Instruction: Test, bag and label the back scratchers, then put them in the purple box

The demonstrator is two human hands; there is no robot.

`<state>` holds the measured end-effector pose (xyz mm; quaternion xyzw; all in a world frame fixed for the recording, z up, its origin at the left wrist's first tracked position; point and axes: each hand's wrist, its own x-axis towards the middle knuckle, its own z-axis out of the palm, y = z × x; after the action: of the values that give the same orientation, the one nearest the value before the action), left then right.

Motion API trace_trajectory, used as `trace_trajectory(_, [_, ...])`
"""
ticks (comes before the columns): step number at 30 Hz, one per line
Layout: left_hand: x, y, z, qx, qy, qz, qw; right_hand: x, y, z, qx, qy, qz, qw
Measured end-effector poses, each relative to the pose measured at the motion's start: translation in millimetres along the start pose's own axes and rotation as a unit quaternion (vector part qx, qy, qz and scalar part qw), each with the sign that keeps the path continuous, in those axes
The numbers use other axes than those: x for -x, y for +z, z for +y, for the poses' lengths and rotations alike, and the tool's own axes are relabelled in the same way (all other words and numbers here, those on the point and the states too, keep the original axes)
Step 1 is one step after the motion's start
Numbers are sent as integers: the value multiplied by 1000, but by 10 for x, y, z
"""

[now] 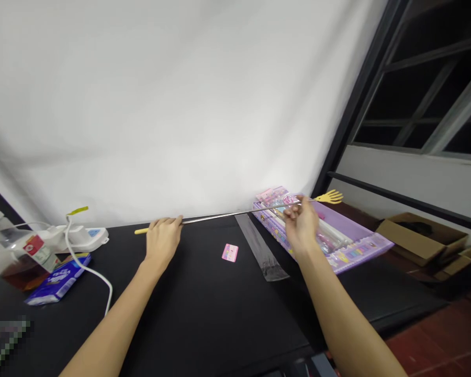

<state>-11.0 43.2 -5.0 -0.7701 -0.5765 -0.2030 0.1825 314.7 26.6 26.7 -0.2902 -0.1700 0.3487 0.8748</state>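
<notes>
A telescopic back scratcher (235,213) stretches across the view above the black table, its thin metal rod drawn out long. My left hand (164,238) is closed around it near the yellow handle end, which sticks out to the left. With bent fingers, my right hand (301,222) grips the rod close to the yellow hand-shaped head on the right. Below the rod lie a small pink card (230,252) and a clear plastic sleeve (261,248). Behind and beside my right hand stands a purple box (371,242) with several wrapped items in it.
On the left are a white power strip (90,238) with a cable, a clear plastic jug (8,256) of brown liquid and a blue packet (60,280). A white sheet (180,104) hangs behind the table (220,319). Cardboard boxes (412,243) sit beyond its right edge.
</notes>
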Motion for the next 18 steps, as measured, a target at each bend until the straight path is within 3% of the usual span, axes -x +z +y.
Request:
trace_trajectory(6, [-8, 70, 246, 39, 139, 100, 985, 319, 121, 258, 51, 33, -115, 991])
trace_trajectory(11, [-8, 141, 185, 23, 145, 187, 971, 154, 84, 143, 14, -39, -38, 998])
trace_trajectory(18, [-32, 148, 266, 38, 161, 216, 962, -15, -7, 89, 31, -65, 13, 997])
